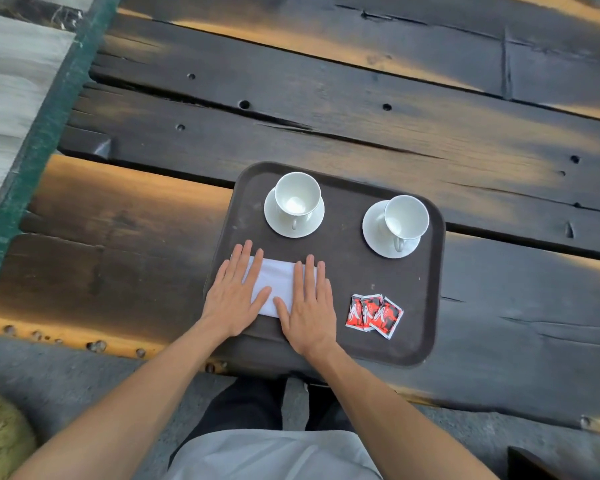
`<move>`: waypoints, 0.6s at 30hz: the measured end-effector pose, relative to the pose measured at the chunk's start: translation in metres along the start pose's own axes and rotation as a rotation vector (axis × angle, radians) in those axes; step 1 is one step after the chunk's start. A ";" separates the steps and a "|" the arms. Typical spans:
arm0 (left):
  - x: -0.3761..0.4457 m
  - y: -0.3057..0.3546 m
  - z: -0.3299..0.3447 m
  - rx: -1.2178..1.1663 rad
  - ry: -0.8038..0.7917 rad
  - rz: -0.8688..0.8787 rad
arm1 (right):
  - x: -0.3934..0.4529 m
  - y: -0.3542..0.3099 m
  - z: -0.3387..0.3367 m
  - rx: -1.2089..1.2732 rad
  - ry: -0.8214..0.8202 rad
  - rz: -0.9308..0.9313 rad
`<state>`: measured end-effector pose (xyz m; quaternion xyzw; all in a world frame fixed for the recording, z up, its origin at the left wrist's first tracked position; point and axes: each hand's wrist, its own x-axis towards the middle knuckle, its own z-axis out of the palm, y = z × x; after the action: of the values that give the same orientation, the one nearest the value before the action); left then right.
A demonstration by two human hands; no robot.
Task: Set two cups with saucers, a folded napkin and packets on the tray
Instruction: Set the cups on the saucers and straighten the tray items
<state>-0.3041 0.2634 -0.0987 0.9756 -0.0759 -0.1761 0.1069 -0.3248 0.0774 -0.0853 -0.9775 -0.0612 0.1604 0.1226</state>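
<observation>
Left hand (232,299): flat, palm down, fingers spread and straight; its grip is fully open and grasps nothing, pressing only the left end of the folded napkin (275,286).
Right hand (309,308): likewise flat and open, nothing grasped; it covers the napkin's right end, its thumb pointing toward the left thumb.
Folded napkin: white, lying flat on the tray's near-left part, under and between both palms; judged to be pressed so that the fold lies crisp and stays put.
Tray (426,299): dark brown, with rounded corners, resting on the weathered plank table (361,109) at its near edge, within easy reach.
Left cup on saucer (294,206): beyond the left hand's fingertips, upright, empty, handle turned toward the person.
Right cup on saucer (397,226): beyond and right of the right hand, upright, empty, sitting off-centre on its saucer; the pair occupies the far half, leaving the near half free for flat items.
Packets (374,316): three red ones, overlapping in a fan, just right of the right hand.
Progress: every item appears set; smoothing the napkin looks like the closing touch.
</observation>
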 end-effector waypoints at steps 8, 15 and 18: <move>0.005 0.002 -0.006 0.086 -0.048 -0.031 | 0.004 0.004 -0.007 0.087 -0.100 -0.025; -0.011 0.049 -0.036 -0.065 0.009 0.033 | -0.013 0.036 -0.049 0.425 0.015 0.024; -0.022 0.092 -0.043 -0.308 0.065 0.075 | -0.035 0.074 -0.070 0.575 0.152 0.285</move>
<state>-0.3192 0.1864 -0.0306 0.9493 -0.0809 -0.1499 0.2642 -0.3285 -0.0148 -0.0296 -0.9107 0.1334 0.1130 0.3743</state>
